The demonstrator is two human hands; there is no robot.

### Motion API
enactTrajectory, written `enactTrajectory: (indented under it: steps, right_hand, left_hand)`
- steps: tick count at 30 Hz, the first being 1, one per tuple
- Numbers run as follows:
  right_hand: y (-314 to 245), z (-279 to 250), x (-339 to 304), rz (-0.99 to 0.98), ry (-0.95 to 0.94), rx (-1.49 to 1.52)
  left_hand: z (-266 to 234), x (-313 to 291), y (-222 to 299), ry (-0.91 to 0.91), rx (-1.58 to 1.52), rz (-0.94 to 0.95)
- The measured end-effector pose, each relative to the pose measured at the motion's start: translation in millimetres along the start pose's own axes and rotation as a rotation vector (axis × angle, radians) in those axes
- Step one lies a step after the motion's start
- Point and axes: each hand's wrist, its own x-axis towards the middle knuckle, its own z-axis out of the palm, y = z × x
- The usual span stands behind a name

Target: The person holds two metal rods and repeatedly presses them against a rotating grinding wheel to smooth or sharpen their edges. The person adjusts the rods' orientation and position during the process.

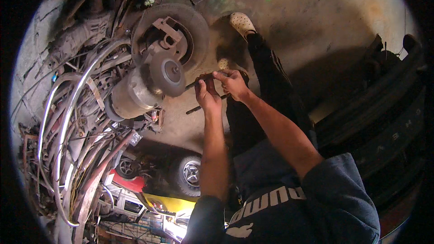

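Both my hands are closed on a dark metal piece (206, 77) in front of a bench grinder. My left hand (209, 97) grips it from below, with the fingers curled and the thumb up. My right hand (233, 85) pinches its other end. A dark rod (194, 109) sticks out to the left below the hands; whether it belongs to the same piece I cannot tell. The grinding wheel (168, 73) is just left of my left hand, close to another dark rod end at the piece. The grinder's silver motor body (134, 94) lies behind the wheel.
An old tyre (199, 31) lies under the grinder's bracket. Scrap metal and bent chrome tubes (74, 95) pile up on the left. A spoked wheel (190, 171) stands below, near a red and yellow body. My clog (242, 22) rests on the concrete floor. Dark bulky panels (384, 117) stand at right.
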Motion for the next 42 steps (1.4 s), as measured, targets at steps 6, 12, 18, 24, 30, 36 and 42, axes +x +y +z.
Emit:
enactTrajectory:
  steps: [6,12,18,24,30,36,42]
  right_hand:
    - [-6.9,-4.6,6.0,-0.025,0.003,0.021]
    - [-15.4,-8.3,4.1,-0.016,0.004,0.009]
    - [-16.6,-10.0,-0.6,-0.001,-0.003,0.060]
    - [-16.5,-10.3,-5.8,-0.017,-0.035,0.077]
    - [-17.4,-11.3,-12.8,-0.033,-0.033,0.094]
    - [-22.5,-8.4,-19.5,-0.017,-0.085,0.062]
    - [-26.0,-5.5,-23.0,-0.045,-0.121,0.017]
  left_hand:
    - [10.5,7.7,-7.2,0.047,0.003,-0.048]
    - [16.6,6.7,-10.9,0.064,0.021,-0.040]
    - [16.9,3.2,-11.9,0.009,0.033,-0.041]
    - [18.2,-4.0,-9.6,0.037,0.025,-0.017]
    - [21.9,-13.2,-7.9,-0.014,0.011,0.001]
    - [27.3,-23.5,1.3,-0.020,0.012,0.025]
    - [33.2,-29.7,8.6,-0.074,-0.019,0.056]
